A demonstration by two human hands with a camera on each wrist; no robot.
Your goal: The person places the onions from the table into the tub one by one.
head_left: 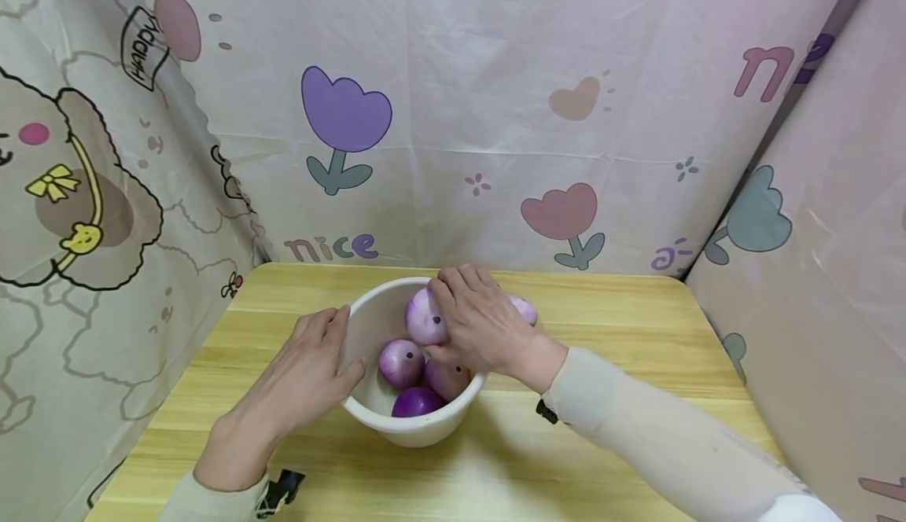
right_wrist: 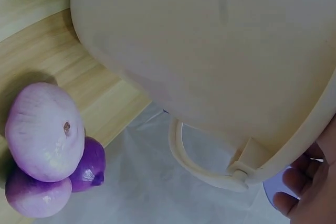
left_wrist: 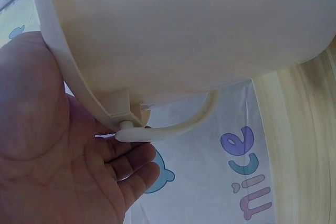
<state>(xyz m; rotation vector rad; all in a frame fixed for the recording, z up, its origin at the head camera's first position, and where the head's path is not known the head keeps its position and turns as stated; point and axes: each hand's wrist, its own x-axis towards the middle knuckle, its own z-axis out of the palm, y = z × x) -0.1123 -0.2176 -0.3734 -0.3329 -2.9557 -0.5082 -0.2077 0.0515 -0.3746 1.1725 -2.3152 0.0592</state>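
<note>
White bucket (head_left: 414, 437): L. hand (head_left: 300, 373) grips rim (head_left: 368, 410), fingers part-curled, prob. steadying it; R. hand (head_left: 488, 325), fingers curled, holds upper onion (head_left: 421, 317), prob. for control beside lower onions (head_left: 401, 364).

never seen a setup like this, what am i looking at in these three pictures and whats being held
There is no machine here: these are a person's two bare hands. The wide picture comes from a camera on the head, looking forward and down. The other two come from cameras on the wrists, each showing the white bucket from outside.

The bucket stands on a wood-grain table, with purple onions inside. The right wrist view shows three more onions clustered outside it.

The left hand holds the bucket's rim. The right hand reaches over the rim beside an onion; whether it grips that onion is hard to tell.
</note>
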